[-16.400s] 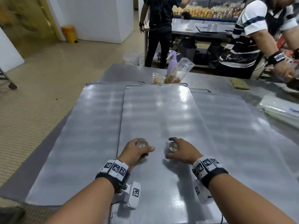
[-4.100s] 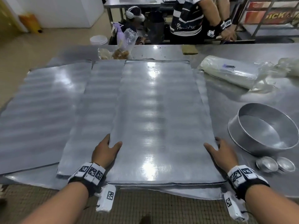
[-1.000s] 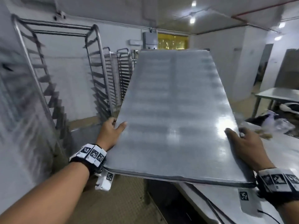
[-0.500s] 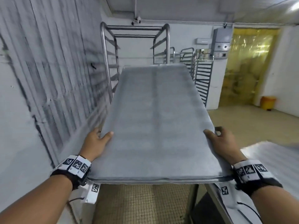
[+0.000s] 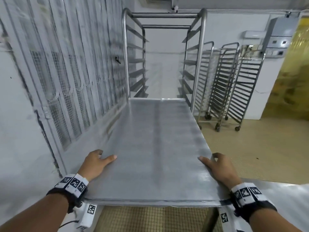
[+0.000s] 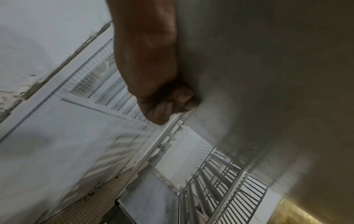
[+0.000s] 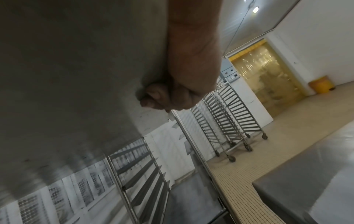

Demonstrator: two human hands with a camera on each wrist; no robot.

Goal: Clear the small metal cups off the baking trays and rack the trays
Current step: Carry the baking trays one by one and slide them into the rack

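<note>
The long flat rectangular grey metal baking tray is held level in the air in front of the person, its far short edge just at the mouth of the tall stainless-steel tray rack. Along its near edge a second thin sheet edge shows below the top one, so there may be two trays stacked; I cannot tell for sure.

The left hand takes the tray's left long edge near the close corner, thumb lying on top; in the left wrist view its fingers are curled under the tray's underside. The right hand takes the right long edge the same way, thumb on top, fingers curled beneath the underside. Each grip is closed on the tray.

The rack stands open toward the person, with angled runners on both inner sides and nothing resting on those that show. The tray's left edge runs close beside the white wall with wire-mesh panels; its right edge has open tan tiled floor beside it.

Three more narrow wheeled steel racks stand side by side against the far wall, well apart from the tray. A corner of a steel worktop shows at the lower right. A yellow strip curtain hangs at the right.
</note>
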